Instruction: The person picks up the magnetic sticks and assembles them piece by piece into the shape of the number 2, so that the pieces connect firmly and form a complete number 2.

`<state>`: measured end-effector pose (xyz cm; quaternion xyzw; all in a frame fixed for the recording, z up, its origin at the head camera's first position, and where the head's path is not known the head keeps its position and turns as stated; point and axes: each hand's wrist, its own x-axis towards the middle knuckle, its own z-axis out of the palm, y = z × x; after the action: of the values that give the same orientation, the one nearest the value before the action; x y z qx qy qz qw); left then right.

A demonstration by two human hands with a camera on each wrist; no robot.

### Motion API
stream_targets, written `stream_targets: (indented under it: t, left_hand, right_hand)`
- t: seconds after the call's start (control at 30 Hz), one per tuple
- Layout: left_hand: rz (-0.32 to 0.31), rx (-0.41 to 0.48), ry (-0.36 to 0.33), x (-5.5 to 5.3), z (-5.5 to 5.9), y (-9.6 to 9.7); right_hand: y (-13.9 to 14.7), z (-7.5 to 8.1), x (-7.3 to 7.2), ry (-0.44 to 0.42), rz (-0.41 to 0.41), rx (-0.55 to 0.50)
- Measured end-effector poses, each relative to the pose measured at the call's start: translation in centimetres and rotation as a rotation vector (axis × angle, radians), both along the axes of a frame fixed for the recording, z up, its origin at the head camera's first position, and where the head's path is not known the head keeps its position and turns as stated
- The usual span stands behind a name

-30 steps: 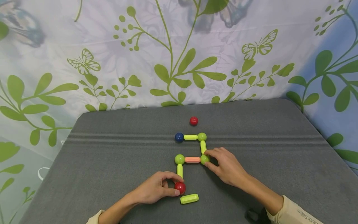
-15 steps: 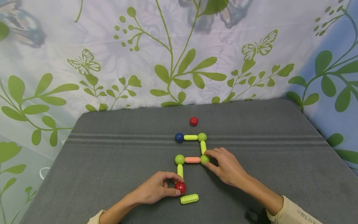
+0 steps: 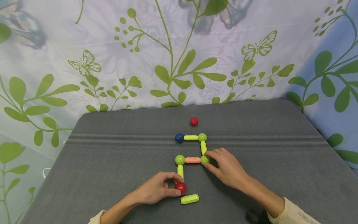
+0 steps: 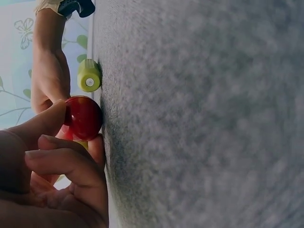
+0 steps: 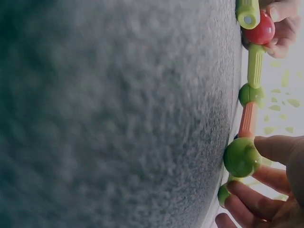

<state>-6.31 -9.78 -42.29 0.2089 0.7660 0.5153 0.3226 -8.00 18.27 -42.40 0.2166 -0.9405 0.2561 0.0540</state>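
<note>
My left hand (image 3: 157, 189) pinches a red ball (image 3: 181, 188) between thumb and fingers at the near end of a zigzag of magnetic balls and rods. From that ball a yellow-green rod (image 3: 180, 171) runs back to a green ball (image 3: 180, 160), and an orange rod (image 3: 193, 160) leads right to another green ball (image 5: 242, 157). Thumb and fingers of my right hand (image 3: 227, 166) grip this one. Behind it, a second yellow-green rod (image 3: 203, 148) reaches a green ball (image 3: 202, 137), then a third rod (image 3: 191, 137) ends at a blue ball (image 3: 179, 137).
A loose yellow-green rod (image 3: 189, 199) lies just right of the held red ball. Beyond the zigzag sits a separate red ball (image 3: 194, 121). Everything rests on a grey cloth-covered table (image 3: 112, 161), with a leaf-patterned curtain (image 3: 112, 56) behind its far edge.
</note>
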Motion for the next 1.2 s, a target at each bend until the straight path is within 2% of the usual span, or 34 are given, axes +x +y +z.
stream_targets:
  t: [0.17, 0.5, 0.63, 0.8, 0.93, 1.03, 1.2]
  left_hand:
    - [-0.006, -0.004, 0.005, 0.0, 0.0, 0.0]
    - [0.003, -0.008, 0.003, 0.0, -0.1, 0.0]
    - [0.007, -0.005, 0.001, -0.1, -0.1, 0.0]
    - [0.014, -0.010, -0.005, -0.2, -0.1, -0.1]
    - [0.012, -0.008, -0.016, -0.3, -0.2, -0.3]
    - [0.006, -0.003, -0.018, -0.3, -0.3, -0.3]
    - [-0.009, 0.012, -0.018, -0.4, -0.3, -0.3]
  right_hand:
    - [-0.1, 0.2, 0.5, 0.028, -0.033, -0.025]
    - [-0.6, 1.0, 2.4, 0.031, -0.045, -0.172]
    - [-0.7, 1.3, 3.2, -0.063, -0.014, -0.248]
    - [-0.9, 1.3, 4.1, -0.287, 0.040, -0.350]
    - [-1.0, 1.1, 4.4, -0.426, 0.088, -0.367]
    - [-1.2, 0.8, 4.7, -0.448, 0.115, -0.347]
    - [-1.6, 0.4, 5.5, -0.404, 0.171, -0.329]
